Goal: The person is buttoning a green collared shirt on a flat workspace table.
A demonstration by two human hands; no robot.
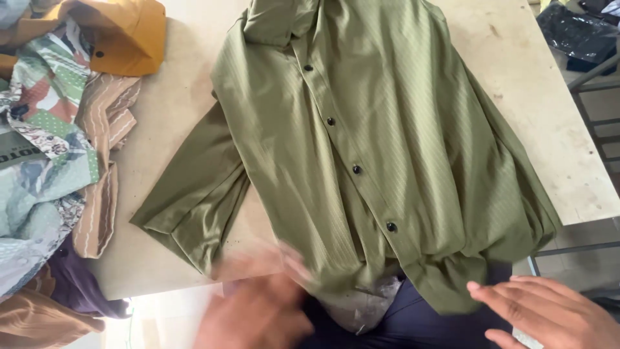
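Observation:
An olive-green button-up shirt (387, 142) with dark buttons lies face up across a pale wooden table (174, 110), its hem hanging over the near edge. My left hand (258, 310) is blurred with motion at the near edge, just below the shirt's left sleeve and hem, and holds nothing I can make out. My right hand (549, 310) hovers flat with fingers spread, just right of the shirt's lower right corner, not touching it.
A heap of clothes (45, 148) covers the table's left side: a mustard garment (123, 35), patterned green fabric, a striped tan piece, a purple one. A black bag (578, 32) lies beyond the table's far right. A metal frame (597, 123) stands to the right.

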